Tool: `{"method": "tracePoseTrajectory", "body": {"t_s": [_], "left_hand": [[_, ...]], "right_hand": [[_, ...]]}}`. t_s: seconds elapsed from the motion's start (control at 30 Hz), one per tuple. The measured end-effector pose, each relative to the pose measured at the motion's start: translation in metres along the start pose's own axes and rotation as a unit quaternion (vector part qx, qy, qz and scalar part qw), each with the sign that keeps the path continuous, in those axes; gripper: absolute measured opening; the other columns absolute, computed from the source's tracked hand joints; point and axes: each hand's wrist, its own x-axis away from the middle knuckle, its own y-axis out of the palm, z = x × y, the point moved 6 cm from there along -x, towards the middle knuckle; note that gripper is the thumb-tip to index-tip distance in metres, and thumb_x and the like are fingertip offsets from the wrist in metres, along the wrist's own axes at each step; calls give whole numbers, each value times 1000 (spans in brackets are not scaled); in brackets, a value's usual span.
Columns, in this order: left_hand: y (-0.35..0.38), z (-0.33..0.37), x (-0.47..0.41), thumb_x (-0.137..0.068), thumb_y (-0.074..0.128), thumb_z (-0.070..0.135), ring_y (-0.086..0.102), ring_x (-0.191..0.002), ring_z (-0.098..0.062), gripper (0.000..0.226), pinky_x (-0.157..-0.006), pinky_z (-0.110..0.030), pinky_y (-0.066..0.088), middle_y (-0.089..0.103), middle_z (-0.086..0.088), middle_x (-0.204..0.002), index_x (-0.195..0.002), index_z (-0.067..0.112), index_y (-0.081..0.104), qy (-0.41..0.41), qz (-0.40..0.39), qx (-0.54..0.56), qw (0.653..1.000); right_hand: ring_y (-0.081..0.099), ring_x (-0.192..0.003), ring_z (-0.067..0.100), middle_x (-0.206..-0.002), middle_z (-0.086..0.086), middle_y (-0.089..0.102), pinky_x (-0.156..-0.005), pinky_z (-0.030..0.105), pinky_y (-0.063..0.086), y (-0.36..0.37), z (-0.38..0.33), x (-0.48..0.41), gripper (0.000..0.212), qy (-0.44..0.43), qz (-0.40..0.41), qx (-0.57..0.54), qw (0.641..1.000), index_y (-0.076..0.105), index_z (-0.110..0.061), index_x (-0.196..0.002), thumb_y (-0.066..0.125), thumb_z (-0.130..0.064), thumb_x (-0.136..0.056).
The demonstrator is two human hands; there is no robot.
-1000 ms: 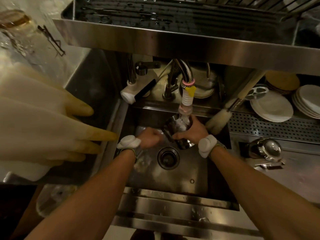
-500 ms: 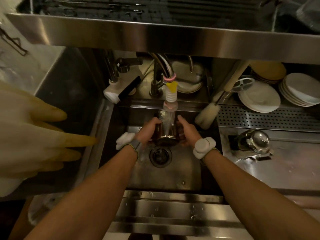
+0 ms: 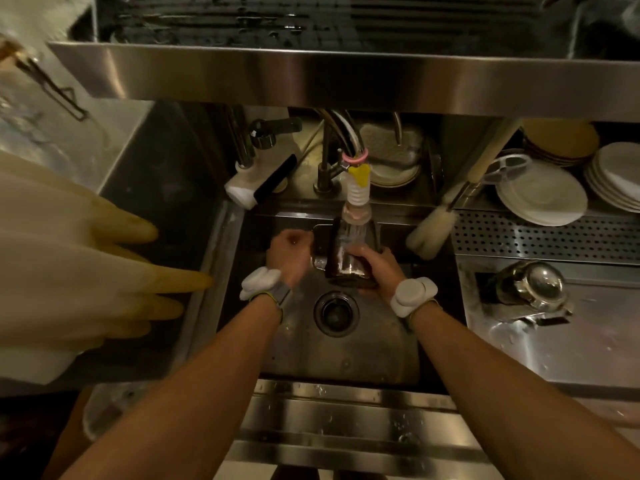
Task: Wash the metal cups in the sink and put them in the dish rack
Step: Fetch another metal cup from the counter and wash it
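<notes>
A metal cup (image 3: pixel 346 258) with a side handle is held over the sink (image 3: pixel 346 351), right under the faucet nozzle (image 3: pixel 356 199), and water runs down over it. My right hand (image 3: pixel 379 268) grips the cup's lower right side. My left hand (image 3: pixel 289 249) is curled in a fist at the cup's handle on the left and seems to hold it. A second metal cup (image 3: pixel 530 285) lies on its side on the counter to the right. The dish rack (image 3: pixel 311 19) spans the shelf above the sink.
Pale rubber gloves (image 3: pixel 86 271) hang over the sink's left edge. A bottle brush (image 3: pixel 433 230) leans at the back right corner. Stacked white plates (image 3: pixel 540 192) sit behind a perforated tray (image 3: pixel 554 237). The drain (image 3: pixel 336 313) lies below the hands.
My left hand has slid off the cup's body out to its handle on the left. The right hand keeps its grip while the cup stays under the running water.
</notes>
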Motion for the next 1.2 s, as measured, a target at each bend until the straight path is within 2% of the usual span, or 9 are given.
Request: {"method": "tracePoseTrajectory", "body": {"t_s": [0.1, 0.2, 0.33, 0.47, 0.67, 0.83, 1.0, 1.1, 1.2], "left_hand": [[23, -17, 4, -81, 46, 70, 63, -107, -29, 67, -97, -46, 49, 67, -9, -118, -117, 16, 65, -114, -138, 106, 978], [38, -14, 12, -84, 46, 67, 65, -102, -27, 61, -90, -43, 52, 68, -8, -113, -117, 19, 63, -113, -190, 167, 961], [40, -10, 8, -74, 38, 81, 69, -97, -26, 76, -92, -46, 53, 73, -9, -105, -102, 19, 72, -107, -166, 182, 963], [33, -8, -1, -94, 23, 64, 64, -79, -22, 66, -68, -30, 50, 69, -9, -87, -83, 16, 67, -102, -154, 175, 967], [16, -18, -12, -101, 22, 50, 55, -70, -10, 54, -63, -27, 34, 62, 2, -78, -78, 20, 61, -57, -120, 133, 982], [21, -18, -6, -91, 46, 57, 61, -81, -15, 49, -75, -31, 43, 68, -3, -85, -87, 14, 69, 13, -142, 70, 987], [36, 0, 6, -94, 52, 41, 52, -54, -6, 46, -60, -19, 39, 56, 2, -55, -60, 11, 58, 67, -211, 55, 974], [35, 1, 5, -97, 51, 26, 51, -48, 4, 38, -56, -9, 40, 56, 10, -49, -62, 13, 59, 77, -213, 45, 973], [32, -10, 3, -96, 53, 18, 54, -60, -2, 32, -73, -22, 41, 62, 13, -54, -68, 11, 67, 102, -208, 1, 973]], "right_hand": [[68, -93, 29, -113, 13, 66, -58, 32, 53, 2, 5, 0, 77, 2, -51, -21, 998, 42, -12, -136, 73, -42, -73], [66, -93, 27, -108, 9, 67, -70, 35, 54, 1, 5, -1, 60, -16, -43, -6, 999, 48, -11, -131, 73, -26, -78], [57, -113, 17, -124, -4, 58, -92, 28, 45, 4, 2, 5, 104, -80, -4, 79, 994, 35, -14, -140, 90, -34, -54], [48, -122, 21, -129, 1, 49, -94, 26, 38, 3, -11, 10, 108, -151, 24, 115, 981, 20, -15, -144, 88, -14, -60], [50, -119, 19, -128, 0, 51, -97, 27, 41, 7, -19, 15, 106, -233, 39, 175, 956, 26, -20, -137, 90, -12, -53], [49, -116, 13, -132, 2, 52, -95, 24, 40, -1, -30, 20, 108, -238, 46, 164, 956, 27, -18, -137, 91, -16, -51], [52, -120, 20, -127, 0, 53, -95, 27, 43, -1, -31, 19, 107, -229, 34, 163, 959, 28, -19, -137, 92, -17, -51], [46, -127, 20, -138, 4, 49, -100, 27, 39, -4, -33, 20, 112, -224, 26, 185, 956, 25, -17, -143, 91, -14, -52], [45, -127, 18, -137, 3, 49, -98, 25, 37, -4, -30, 19, 109, -202, -2, 208, 957, 25, -16, -145, 89, -9, -57]]}}
